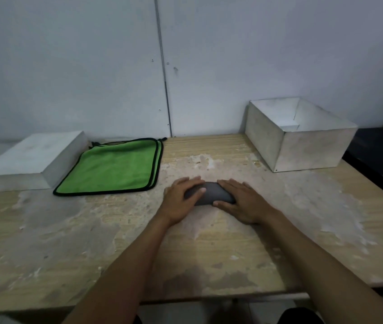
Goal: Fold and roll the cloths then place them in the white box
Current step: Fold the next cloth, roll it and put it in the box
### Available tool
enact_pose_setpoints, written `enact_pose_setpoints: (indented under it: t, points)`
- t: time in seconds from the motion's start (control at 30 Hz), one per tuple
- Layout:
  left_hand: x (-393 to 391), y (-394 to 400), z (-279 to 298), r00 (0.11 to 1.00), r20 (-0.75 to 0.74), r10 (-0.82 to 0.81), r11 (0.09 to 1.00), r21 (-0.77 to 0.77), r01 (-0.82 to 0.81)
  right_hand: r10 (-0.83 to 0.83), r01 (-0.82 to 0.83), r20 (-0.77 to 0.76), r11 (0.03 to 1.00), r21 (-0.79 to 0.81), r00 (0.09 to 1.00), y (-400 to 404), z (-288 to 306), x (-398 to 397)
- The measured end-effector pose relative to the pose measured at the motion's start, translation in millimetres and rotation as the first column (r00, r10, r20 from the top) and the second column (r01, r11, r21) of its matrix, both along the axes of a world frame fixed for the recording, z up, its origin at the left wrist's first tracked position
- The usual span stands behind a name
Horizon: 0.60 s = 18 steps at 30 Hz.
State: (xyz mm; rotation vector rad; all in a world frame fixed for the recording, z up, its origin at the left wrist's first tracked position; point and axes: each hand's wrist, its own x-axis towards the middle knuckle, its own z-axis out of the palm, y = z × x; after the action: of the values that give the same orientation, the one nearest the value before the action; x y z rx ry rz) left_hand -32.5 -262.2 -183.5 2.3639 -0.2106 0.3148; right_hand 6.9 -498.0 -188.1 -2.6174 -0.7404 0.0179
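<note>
A dark grey cloth (210, 193), rolled into a short bundle, lies on the worn wooden table (92, 242) in the middle. My left hand (181, 198) grips its left end, thumb over the top. My right hand (239, 202) grips its right end, fingers laid over it and thumb at the near side. A stack of green cloths (113, 168) with black trim lies flat at the back left. The open white box (302, 148) stands at the back right, its visible inside bare.
A closed white box or lid (29, 160) sits at the far left against the wall, touching the green stack. The wall runs right behind the table. The table's near edge is below my forearms; a dark surface lies beyond its right edge.
</note>
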Motion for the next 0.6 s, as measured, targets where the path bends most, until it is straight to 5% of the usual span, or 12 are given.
enact_pose_setpoints:
  t: [0.1,0.3,0.6]
  points:
    - [-8.7,11.2,2.3,0.99,-0.109,-0.089,0.988,0.115,0.101,0.016,-0.016,-0.007,1.0,0.026,1.0,-3.1,0.7,4.5]
    - [3.6,23.5,13.0,0.983,-0.03,-0.183,0.965,0.186,0.185,0.066,-0.066,0.004,0.994,0.085,0.998,-8.3,8.8,19.3]
    - [36.8,26.0,9.4,0.989,0.022,-0.143,0.983,-0.114,0.144,0.137,-0.143,0.052,0.978,0.155,0.989,-15.5,17.4,56.8]
